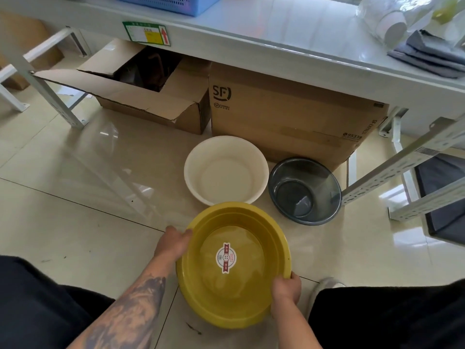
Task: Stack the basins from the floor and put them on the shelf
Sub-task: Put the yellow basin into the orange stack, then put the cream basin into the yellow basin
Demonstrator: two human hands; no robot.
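A yellow basin (251, 217) with a round sticker in its bottom is held between both hands, low over the tiled floor in front of me. My left hand (173, 244) grips its left rim and my right hand (286, 289) grips its near right rim. Just beyond it a white basin (226, 170) sits upright on the floor. To the right of that stands a smaller dark grey basin (304, 190), also upright on the floor. The white shelf (264, 28) runs across the top of the view above them.
Under the shelf stand an open cardboard box (151, 94) and a closed cardboard box (289, 117). A blue basket (171, 3), folded grey cloth (430, 54) and white rolls (387, 21) lie on the shelf. White metal shelf legs (402, 167) stand at the right and left.
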